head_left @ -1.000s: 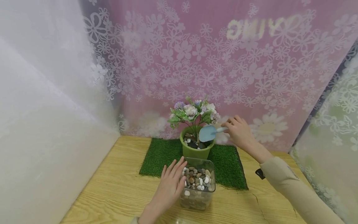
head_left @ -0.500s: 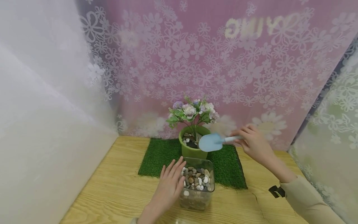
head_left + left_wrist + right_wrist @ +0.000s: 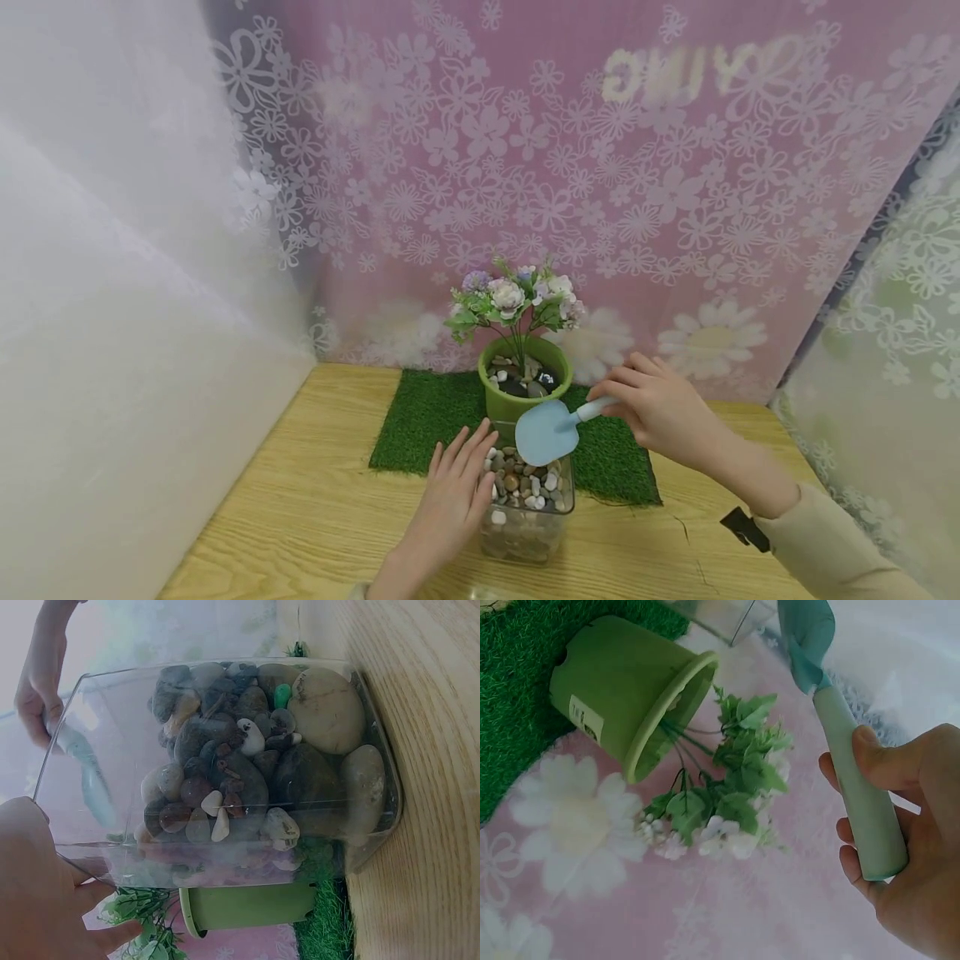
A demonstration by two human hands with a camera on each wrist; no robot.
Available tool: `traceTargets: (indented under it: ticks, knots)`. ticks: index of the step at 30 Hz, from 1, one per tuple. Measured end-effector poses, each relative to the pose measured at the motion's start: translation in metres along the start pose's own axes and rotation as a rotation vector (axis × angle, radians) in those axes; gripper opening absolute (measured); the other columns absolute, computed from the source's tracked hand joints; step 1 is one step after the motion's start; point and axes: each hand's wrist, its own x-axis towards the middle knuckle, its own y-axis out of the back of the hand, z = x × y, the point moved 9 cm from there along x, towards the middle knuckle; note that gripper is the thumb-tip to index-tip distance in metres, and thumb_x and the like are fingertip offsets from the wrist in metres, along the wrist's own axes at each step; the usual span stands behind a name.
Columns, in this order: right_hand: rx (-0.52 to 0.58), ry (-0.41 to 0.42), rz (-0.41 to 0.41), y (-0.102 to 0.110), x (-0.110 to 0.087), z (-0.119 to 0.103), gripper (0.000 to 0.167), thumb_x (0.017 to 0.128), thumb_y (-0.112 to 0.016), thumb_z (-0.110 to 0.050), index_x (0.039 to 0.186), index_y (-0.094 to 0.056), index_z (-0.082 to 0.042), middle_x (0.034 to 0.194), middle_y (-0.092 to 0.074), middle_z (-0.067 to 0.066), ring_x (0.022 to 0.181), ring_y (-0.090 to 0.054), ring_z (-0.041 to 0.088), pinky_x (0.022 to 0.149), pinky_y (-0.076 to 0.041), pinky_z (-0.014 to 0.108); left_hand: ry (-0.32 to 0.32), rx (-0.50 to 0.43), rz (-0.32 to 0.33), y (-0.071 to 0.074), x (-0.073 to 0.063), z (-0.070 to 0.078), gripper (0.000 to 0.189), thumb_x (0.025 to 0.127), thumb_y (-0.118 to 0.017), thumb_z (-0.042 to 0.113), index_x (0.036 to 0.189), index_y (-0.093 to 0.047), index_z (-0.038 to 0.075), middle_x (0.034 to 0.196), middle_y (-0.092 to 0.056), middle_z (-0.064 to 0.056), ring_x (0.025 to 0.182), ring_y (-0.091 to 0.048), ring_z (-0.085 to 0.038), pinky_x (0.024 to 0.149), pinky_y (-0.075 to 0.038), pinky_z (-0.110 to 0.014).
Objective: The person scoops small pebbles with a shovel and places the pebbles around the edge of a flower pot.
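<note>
A small light-blue trowel with a white handle hangs over the back of a clear container filled with mixed pebbles. My right hand grips its handle, thumb on one side and fingers on the other. With fingers spread and fairly straight, my left hand rests against the container's left rim. Behind the container stands a green flowerpot holding artificial flowers, with dark and white stones around the stems. No stones show on the trowel's visible face.
Under the pot lies a green turf mat on the wood-grain table. A pink floral curtain hangs close behind, and a pale sheet bounds the left side. A black strap dangles at the right wrist.
From over the flowerpot, my right hand has brought the trowel down and nearer, to above the pebble container. My left hand stays at the container's side.
</note>
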Motion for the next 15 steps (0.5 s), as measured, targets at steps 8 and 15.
traceTargets:
  ticks: [8,15]
  knots:
    - [-0.124,0.087,-0.101,-0.026,0.007,-0.030,0.022,0.074,-0.087,-0.015,0.092,-0.075,-0.015,0.089,-0.066,-0.001,0.086,-0.056,0.021,0.072,-0.048,0.038,0.021,-0.013,-0.021,-0.001,0.001,-0.001,0.050,0.109,-0.044,0.027,0.159,-0.037,0.021,0.167,-0.027,0.005,0.152,-0.027,-0.030,0.117,-0.019,-0.069]
    - [-0.182,0.108,-0.123,-0.038,0.011,-0.048,0.022,0.073,-0.089,-0.015,0.091,-0.076,-0.014,0.088,-0.066,0.000,0.083,-0.051,0.021,0.068,-0.041,0.034,0.022,-0.021,-0.028,-0.001,0.001,-0.001,0.050,0.109,-0.045,0.027,0.158,-0.039,0.019,0.167,-0.027,0.006,0.151,-0.029,-0.034,0.116,-0.020,-0.070]
